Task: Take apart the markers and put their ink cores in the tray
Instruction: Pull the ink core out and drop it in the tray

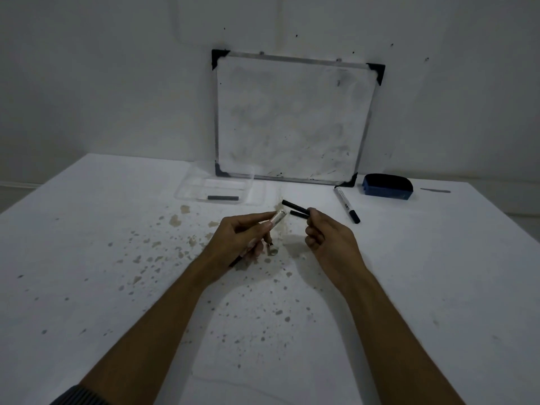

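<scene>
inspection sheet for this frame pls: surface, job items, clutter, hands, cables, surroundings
Surface: white table, speckled with brown and grey stains around the hands.
Job's things: clear tray at the back holds one dark ink core; intact marker lies right of centre, cap on.
Clutter: blue eraser by the whiteboard; small cap-like part on the table under the left hand.
Hands: left hand grips a white marker barrel; right hand pinches two dark rods, likely a core and another part.
Cables: nothing seen.
Surroundings: smudged whiteboard leaning on a grey wall.
</scene>
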`<move>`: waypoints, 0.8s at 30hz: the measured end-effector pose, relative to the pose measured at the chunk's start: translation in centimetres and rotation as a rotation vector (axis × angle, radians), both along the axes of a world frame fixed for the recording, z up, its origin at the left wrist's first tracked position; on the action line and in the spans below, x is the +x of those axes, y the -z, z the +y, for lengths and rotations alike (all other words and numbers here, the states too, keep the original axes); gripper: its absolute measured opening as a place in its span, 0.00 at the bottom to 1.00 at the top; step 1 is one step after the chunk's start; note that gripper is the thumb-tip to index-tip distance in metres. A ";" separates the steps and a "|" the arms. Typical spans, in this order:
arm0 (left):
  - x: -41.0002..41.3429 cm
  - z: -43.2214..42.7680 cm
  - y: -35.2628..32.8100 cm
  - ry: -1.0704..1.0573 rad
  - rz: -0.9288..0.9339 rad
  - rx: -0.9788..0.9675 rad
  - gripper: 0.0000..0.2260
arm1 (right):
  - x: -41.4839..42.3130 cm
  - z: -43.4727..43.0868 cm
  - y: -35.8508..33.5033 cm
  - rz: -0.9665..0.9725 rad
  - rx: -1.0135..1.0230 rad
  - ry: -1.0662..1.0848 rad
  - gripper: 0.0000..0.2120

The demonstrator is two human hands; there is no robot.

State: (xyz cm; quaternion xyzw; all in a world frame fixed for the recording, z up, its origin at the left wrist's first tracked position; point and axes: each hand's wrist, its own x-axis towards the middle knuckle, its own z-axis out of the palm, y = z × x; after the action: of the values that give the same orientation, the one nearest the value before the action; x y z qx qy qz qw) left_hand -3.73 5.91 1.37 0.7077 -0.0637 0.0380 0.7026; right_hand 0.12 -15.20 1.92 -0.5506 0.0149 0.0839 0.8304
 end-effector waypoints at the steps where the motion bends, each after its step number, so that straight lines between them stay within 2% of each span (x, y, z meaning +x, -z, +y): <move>1: 0.0 0.0 0.0 0.014 0.006 -0.002 0.13 | 0.1 0.1 0.0 0.016 0.022 -0.002 0.09; 6: 0.3 0.2 0.2 0.020 0.007 -0.003 0.13 | 0.3 0.1 0.0 0.029 0.079 -0.049 0.07; 11: 0.4 1.1 0.0 0.029 0.015 -0.027 0.12 | 0.4 0.0 0.1 -0.014 -0.017 -0.056 0.07; 18: 0.0 2.2 -0.3 0.035 0.033 0.037 0.12 | 0.1 0.0 0.2 -0.061 -0.146 -0.043 0.08; 20: -0.3 2.4 -0.4 0.042 0.031 0.119 0.12 | 0.0 -0.2 0.2 -0.131 -0.235 -0.045 0.08; 24: -0.9 2.6 -0.3 0.048 0.026 0.267 0.11 | -0.7 -0.1 -0.2 -0.349 -0.539 -0.058 0.08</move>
State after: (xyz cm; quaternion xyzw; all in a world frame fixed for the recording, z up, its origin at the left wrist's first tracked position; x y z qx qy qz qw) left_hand -4.62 8.56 1.67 0.7936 -0.0760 0.0031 0.6036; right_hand -0.56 -15.31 2.09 -0.7571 -0.1216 0.0048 0.6419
